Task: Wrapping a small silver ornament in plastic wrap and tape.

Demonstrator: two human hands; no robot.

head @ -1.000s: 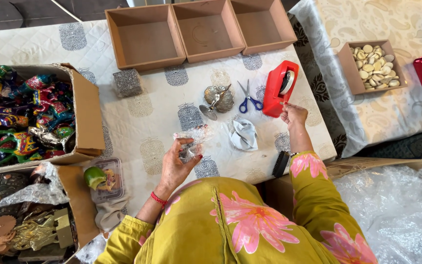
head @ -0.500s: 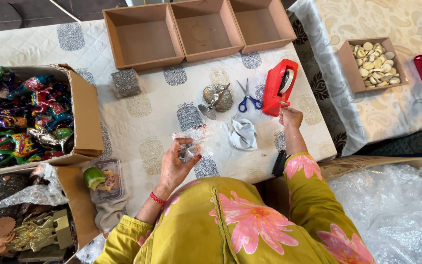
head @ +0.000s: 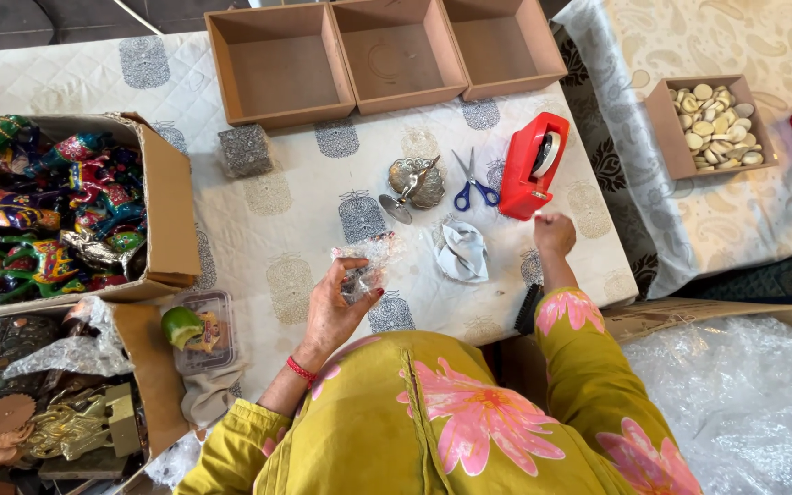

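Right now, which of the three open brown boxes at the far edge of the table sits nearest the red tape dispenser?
The right-hand box: the red tape dispenser lies just below its corner, while the middle box and left box sit further off.

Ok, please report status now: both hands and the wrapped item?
Left hand holds bubble-wrapped item. Right hand at red tape dispenser. Scissors beside dispenser.
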